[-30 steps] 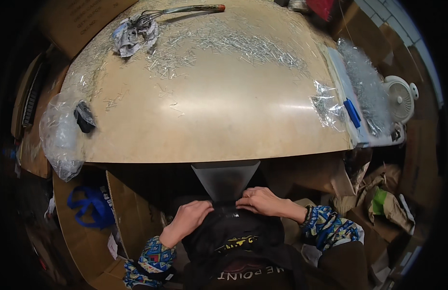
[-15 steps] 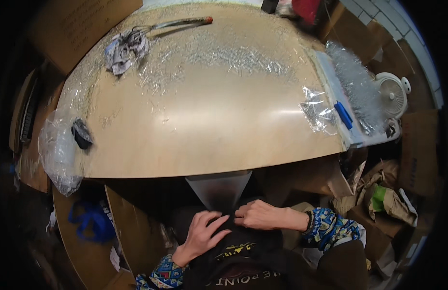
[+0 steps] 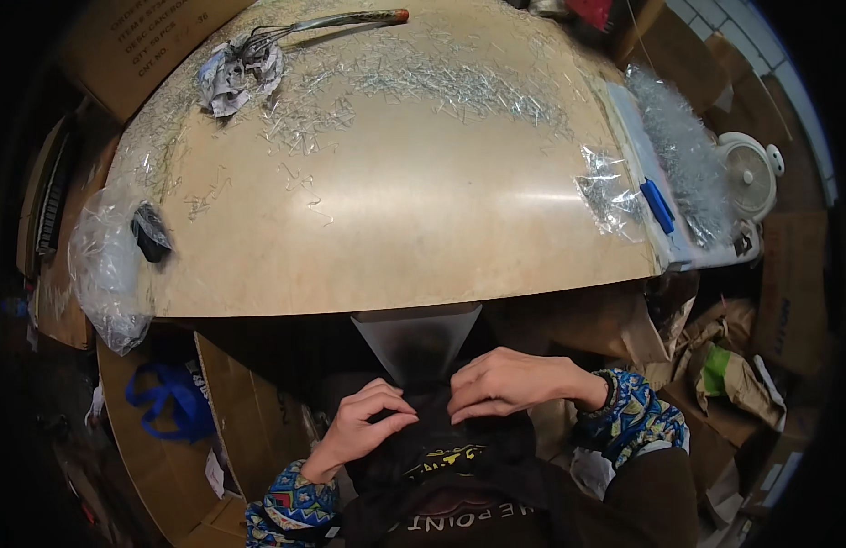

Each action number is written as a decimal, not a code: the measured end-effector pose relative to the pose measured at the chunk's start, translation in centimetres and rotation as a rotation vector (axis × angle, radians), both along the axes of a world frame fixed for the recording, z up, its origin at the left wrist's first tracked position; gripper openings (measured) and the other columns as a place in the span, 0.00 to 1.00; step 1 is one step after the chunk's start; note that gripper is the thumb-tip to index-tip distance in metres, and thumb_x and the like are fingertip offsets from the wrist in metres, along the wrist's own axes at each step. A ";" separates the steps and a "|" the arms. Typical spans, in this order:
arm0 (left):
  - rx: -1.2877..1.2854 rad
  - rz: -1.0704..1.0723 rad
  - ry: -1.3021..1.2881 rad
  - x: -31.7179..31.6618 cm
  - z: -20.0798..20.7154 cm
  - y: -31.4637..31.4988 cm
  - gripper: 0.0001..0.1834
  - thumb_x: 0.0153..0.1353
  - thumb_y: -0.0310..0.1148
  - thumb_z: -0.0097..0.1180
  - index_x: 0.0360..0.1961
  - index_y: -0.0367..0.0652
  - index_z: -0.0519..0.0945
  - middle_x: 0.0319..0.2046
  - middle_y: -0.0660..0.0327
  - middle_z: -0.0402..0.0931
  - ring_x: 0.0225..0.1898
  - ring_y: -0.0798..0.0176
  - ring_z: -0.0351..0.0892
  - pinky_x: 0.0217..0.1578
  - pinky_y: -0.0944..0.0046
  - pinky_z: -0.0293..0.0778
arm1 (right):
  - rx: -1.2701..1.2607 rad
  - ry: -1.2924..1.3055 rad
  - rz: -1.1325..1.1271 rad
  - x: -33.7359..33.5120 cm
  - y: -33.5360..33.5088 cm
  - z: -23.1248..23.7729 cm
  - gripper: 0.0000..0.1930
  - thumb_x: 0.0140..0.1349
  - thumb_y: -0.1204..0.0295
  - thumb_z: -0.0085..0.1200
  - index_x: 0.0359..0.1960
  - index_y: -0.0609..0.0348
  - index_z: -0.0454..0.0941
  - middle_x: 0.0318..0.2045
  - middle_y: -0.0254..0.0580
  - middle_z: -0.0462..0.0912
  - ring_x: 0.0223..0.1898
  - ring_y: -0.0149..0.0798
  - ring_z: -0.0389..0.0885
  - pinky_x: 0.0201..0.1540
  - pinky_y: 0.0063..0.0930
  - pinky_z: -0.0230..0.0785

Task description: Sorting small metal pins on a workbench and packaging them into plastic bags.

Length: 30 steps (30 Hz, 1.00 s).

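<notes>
Over my lap, just in front of the table's edge, my two hands are apart. My left hand [image 3: 361, 422] has its fingers curled, with the thumb tip close to the index fingertip; anything between them is too small to make out. My right hand [image 3: 505, 384] is bent palm down with its fingers drawn together, and what they might hold is hidden. Nearest to both is a translucent plastic chute [image 3: 417, 340] below the table's edge. Many small bent wire hooks [image 3: 468, 96] lie scattered over the wooden table [image 3: 368, 247].
A small hand rake [image 3: 341, 20] lies by crumpled paper [image 3: 240, 78] at the far left. A clear plastic bag [image 3: 108, 265] hangs at the left edge. On the right are a blue clip [image 3: 657, 205], a heap of clear packets [image 3: 683, 164] and a white fan [image 3: 750, 178]. Cardboard boxes [image 3: 167, 46] stand around.
My left hand's spread fingers have drawn in toward the thumb. The right hand has moved slightly right and up, its fingers now reaching downward. The whole view has shifted a little.
</notes>
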<state>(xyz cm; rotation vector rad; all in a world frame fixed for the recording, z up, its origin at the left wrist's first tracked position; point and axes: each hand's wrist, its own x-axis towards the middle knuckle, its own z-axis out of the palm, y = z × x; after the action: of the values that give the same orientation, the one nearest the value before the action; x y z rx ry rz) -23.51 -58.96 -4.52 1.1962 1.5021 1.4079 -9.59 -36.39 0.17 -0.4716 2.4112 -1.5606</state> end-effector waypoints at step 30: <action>-0.287 0.183 0.070 0.5 -6.4 -1.6 0.06 0.57 0.23 0.62 0.35 0.34 0.81 0.31 0.55 0.83 0.34 0.65 0.83 0.34 0.69 0.76 | 0.467 0.054 -0.272 3.0 -1.0 -7.5 0.09 0.57 0.68 0.57 0.39 0.51 0.82 0.26 0.40 0.77 0.33 0.45 0.80 0.36 0.38 0.72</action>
<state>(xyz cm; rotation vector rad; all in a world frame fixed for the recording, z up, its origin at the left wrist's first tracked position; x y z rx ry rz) -23.01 -60.56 -10.92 0.9583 1.8306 1.2234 -6.56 -37.37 -7.34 -0.0983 2.8551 -1.0163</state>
